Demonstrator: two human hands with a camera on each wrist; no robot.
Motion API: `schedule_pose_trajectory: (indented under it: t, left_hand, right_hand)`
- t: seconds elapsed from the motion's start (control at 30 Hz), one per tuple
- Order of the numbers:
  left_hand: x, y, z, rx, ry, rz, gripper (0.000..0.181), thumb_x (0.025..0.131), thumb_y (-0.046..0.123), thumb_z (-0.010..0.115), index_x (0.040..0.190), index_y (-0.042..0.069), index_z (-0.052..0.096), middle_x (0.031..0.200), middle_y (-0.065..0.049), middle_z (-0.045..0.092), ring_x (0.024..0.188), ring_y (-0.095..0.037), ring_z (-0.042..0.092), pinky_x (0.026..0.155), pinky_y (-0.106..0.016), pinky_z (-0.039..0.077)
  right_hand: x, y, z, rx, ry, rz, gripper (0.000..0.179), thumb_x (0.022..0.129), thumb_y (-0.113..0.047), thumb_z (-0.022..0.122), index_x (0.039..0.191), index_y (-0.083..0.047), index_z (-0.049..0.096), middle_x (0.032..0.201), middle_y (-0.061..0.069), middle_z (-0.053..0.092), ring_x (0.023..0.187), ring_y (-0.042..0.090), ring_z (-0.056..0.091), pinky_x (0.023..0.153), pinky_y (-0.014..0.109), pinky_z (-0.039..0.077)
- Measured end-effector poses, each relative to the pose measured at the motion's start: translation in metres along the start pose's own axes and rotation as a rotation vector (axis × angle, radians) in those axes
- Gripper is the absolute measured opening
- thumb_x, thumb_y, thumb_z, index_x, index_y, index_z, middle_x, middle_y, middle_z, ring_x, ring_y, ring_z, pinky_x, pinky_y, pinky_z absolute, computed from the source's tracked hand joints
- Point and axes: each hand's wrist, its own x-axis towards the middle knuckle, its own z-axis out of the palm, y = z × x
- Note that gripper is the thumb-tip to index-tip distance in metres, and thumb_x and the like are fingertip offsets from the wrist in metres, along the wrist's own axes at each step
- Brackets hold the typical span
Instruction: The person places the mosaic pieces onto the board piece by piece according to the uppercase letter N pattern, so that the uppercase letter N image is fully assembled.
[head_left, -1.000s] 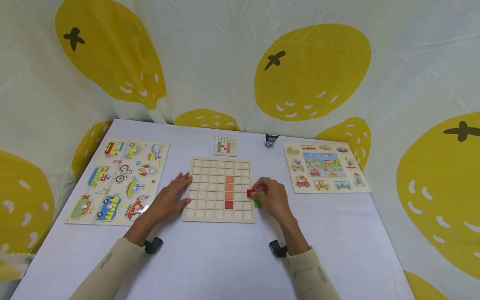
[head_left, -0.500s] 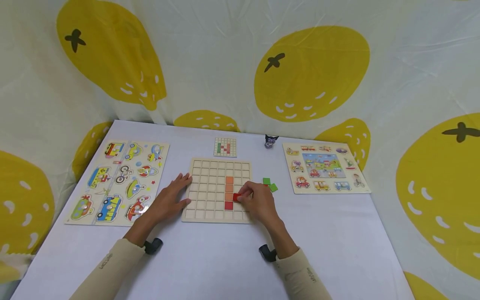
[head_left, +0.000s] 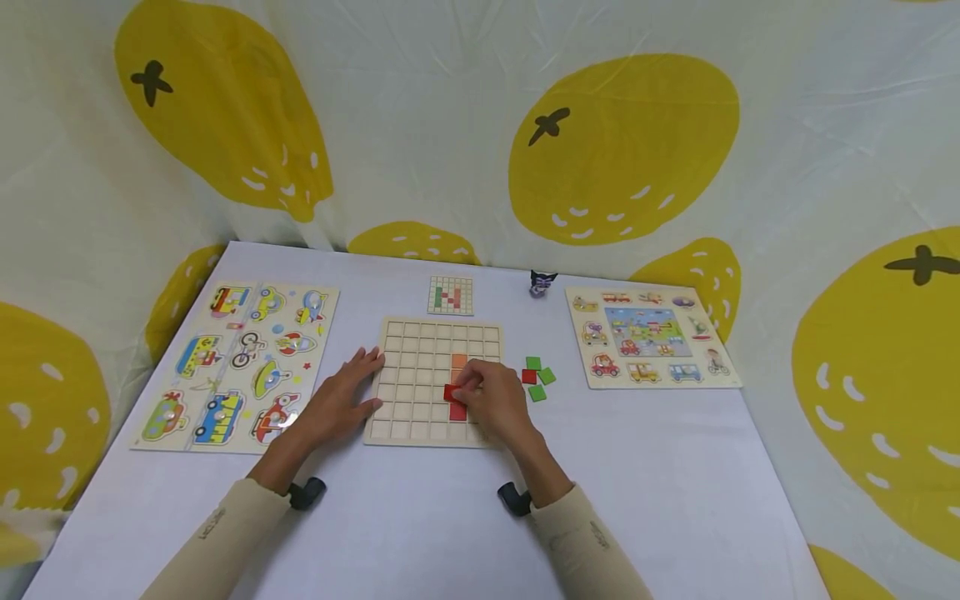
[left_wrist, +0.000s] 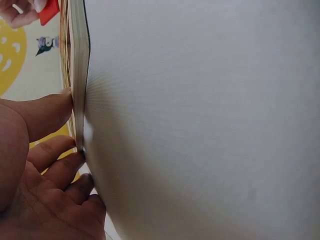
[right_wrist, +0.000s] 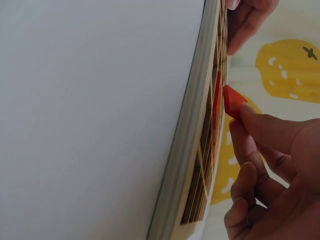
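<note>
A wooden grid board lies mid-table, with orange tiles and a red tile in one column. My left hand rests against the board's left edge; in the left wrist view, its thumb and fingertips touch the rim. Over the board, my right hand pinches another red square tile between thumb and index finger. The right wrist view shows this held tile tilted, close over the grid. The right hand hides part of the column and the cells to its right.
Right of the board lie several loose tiles, among them a red one and a green one. Behind it is a small pattern card. Vehicle puzzles flank it at left and right; a small dark figurine stands behind.
My right hand has carried the red tile leftward from the loose tiles to over the column on the board, uncovering those loose tiles. The left hand has stayed at the board's edge.
</note>
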Motion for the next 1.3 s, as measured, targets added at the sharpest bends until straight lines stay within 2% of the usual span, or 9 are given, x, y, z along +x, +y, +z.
schedule_pose_trajectory:
  t: [0.17, 0.5, 0.73, 0.9, 1.17, 1.3]
  left_hand:
    - [0.000, 0.001, 0.000, -0.009, 0.000, -0.007, 0.078, 0.096, 0.010, 0.076, 0.165, 0.009, 0.038, 0.176, -0.013, 0.027, 0.166, -0.040, 0.017, 0.132, -0.066, 0.018]
    - [0.000, 0.001, 0.001, 0.000, -0.001, -0.008, 0.079, 0.097, 0.011, 0.076, 0.165, 0.009, 0.038, 0.176, -0.013, 0.027, 0.166, -0.039, 0.016, 0.133, -0.064, 0.018]
    - [0.000, 0.001, 0.000, 0.000, -0.008, -0.007, 0.078, 0.097, 0.011, 0.076, 0.165, 0.008, 0.038, 0.176, -0.013, 0.027, 0.166, -0.039, 0.016, 0.133, -0.064, 0.018]
    - [0.000, 0.001, 0.000, 0.004, -0.007, -0.003, 0.078, 0.096, 0.011, 0.076, 0.165, 0.008, 0.038, 0.176, -0.014, 0.027, 0.166, -0.040, 0.016, 0.133, -0.065, 0.018]
    - [0.000, 0.003, -0.001, 0.007, -0.007, -0.011, 0.078, 0.097, 0.011, 0.076, 0.165, 0.008, 0.038, 0.176, -0.014, 0.027, 0.166, -0.041, 0.016, 0.132, -0.066, 0.019]
    - [0.000, 0.002, -0.001, 0.012, -0.007, -0.010, 0.078, 0.097, 0.011, 0.076, 0.165, 0.008, 0.038, 0.176, -0.015, 0.027, 0.165, -0.041, 0.017, 0.132, -0.067, 0.019]
  right_hand:
    - [0.004, -0.008, 0.006, -0.006, -0.018, 0.019, 0.014, 0.090, -0.018, 0.087, 0.090, -0.021, 0.073, 0.079, -0.007, 0.069, 0.079, 0.013, 0.063, 0.067, 0.028, 0.052]
    - [0.008, -0.009, 0.013, -0.063, -0.029, -0.012, 0.011, 0.090, -0.019, 0.087, 0.090, -0.021, 0.076, 0.077, -0.008, 0.067, 0.077, 0.012, 0.062, 0.068, 0.028, 0.051]
    - [0.009, -0.011, 0.013, -0.104, -0.043, -0.025, 0.008, 0.090, -0.018, 0.086, 0.090, -0.020, 0.078, 0.076, -0.006, 0.063, 0.084, 0.014, 0.058, 0.069, 0.028, 0.048]
    - [0.008, -0.010, 0.013, -0.090, -0.050, -0.023, 0.008, 0.089, -0.016, 0.086, 0.091, -0.019, 0.079, 0.078, -0.005, 0.063, 0.086, 0.015, 0.057, 0.071, 0.029, 0.047]
    - [0.004, -0.005, -0.001, -0.031, 0.005, -0.001, 0.015, 0.086, -0.015, 0.089, 0.097, -0.019, 0.079, 0.084, -0.007, 0.069, 0.088, 0.015, 0.061, 0.073, 0.030, 0.051]
    - [0.003, 0.002, -0.013, -0.022, 0.047, 0.026, 0.017, 0.086, -0.014, 0.089, 0.099, -0.019, 0.079, 0.086, -0.006, 0.069, 0.086, 0.017, 0.058, 0.070, 0.030, 0.049]
